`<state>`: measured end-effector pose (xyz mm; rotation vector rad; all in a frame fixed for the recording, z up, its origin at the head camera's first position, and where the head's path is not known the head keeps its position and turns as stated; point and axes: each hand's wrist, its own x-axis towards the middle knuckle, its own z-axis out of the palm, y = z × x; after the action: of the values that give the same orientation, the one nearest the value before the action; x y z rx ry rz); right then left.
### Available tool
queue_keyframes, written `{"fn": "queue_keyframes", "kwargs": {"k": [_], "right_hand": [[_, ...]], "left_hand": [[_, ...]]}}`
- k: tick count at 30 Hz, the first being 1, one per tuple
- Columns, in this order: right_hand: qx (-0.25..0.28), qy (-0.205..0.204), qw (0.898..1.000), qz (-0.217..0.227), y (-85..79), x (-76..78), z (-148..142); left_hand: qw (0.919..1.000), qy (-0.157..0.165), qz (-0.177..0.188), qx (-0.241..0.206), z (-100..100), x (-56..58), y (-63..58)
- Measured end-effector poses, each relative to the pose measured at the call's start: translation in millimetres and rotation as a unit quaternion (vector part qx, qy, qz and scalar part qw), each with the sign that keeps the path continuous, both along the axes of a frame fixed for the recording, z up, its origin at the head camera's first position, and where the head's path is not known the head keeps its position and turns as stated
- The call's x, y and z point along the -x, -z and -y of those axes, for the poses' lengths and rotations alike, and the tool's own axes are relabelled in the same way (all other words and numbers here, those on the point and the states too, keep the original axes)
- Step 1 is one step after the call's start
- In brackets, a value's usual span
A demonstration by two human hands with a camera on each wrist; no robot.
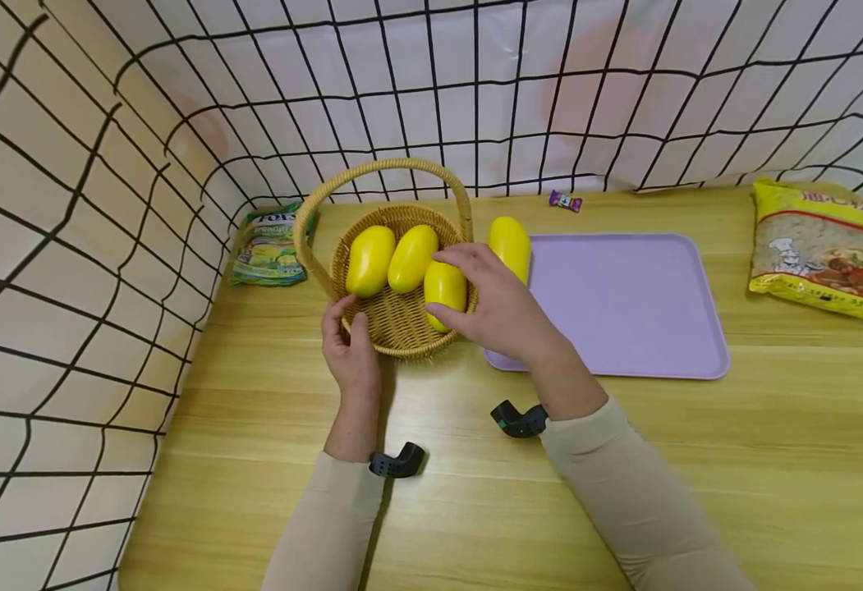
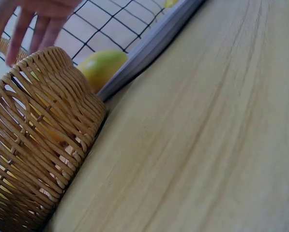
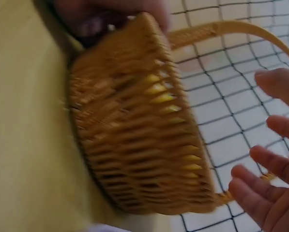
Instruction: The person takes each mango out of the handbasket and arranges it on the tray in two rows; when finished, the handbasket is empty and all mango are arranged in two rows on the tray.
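Three yellow mangoes lie in the wicker basket [image 1: 394, 328], among them a left one [image 1: 369, 261], a middle one [image 1: 412, 259] and a right one [image 1: 444, 287]. Over the right-hand mango is my right hand [image 1: 501, 308], its thumb and fingers spread around it in the head view. The right wrist view shows those fingers [image 3: 275, 164] apart, with nothing between them, above the rim. My left hand [image 1: 353, 353] holds the basket's near left rim between thumb and fingers. Another mango [image 1: 510, 246] lies outside the basket, at the tray's left edge.
A light purple tray [image 1: 623, 304] lies right of the basket. Farther right is a yellow food bag [image 1: 819, 250]; a green packet [image 1: 268, 246] lies behind left. A small purple-wrapped sweet [image 1: 566, 201] is near the back. Black wire grid [image 1: 475, 107] bounds the table's back and left.
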<state>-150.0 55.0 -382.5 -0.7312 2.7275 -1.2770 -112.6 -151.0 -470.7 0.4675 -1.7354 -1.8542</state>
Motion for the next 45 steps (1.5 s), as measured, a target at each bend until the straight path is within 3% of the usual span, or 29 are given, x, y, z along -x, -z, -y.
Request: {"fn": "queue_keyframes", "kwargs": {"k": [6, 11, 16, 22, 27, 35, 45], "right_hand": [[-0.073, -0.018, 0.997, -0.001, 8.9, 3.6, 18], [-0.101, -0.019, 0.995, -0.004, 6.9, 6.7, 27], [-0.112, -0.022, 0.994, -0.002, 7.4, 8.8, 32], [-0.079, -0.027, 0.996, 0.024, 9.9, 8.4, 32], [-0.092, -0.054, 0.994, 0.035, 7.4, 11.1, 32], [-0.143, -0.13, 0.98, 0.042, 1.9, 24.1, 33], [-0.186, -0.174, 0.966, 0.039, 6.1, 30.4, 41]], "left_hand": [[1.0, 0.003, -0.006, -0.001, 0, 0.4, 0.0], [0.9999, 0.002, -0.015, -0.002, 0, 1.2, 0.3], [1.0, 0.001, -0.004, 0.001, 0, 0.4, -0.4], [1.0, 0.001, 0.004, 0.003, 0, 0.0, -1.3], [1.0, -0.001, -0.001, -0.001, 0, 0.8, -1.9], [0.9998, 0.002, -0.019, -0.001, 1, 1.2, -0.2], [0.9999, -0.002, -0.013, 0.003, 1, 2.9, 0.4]]}}
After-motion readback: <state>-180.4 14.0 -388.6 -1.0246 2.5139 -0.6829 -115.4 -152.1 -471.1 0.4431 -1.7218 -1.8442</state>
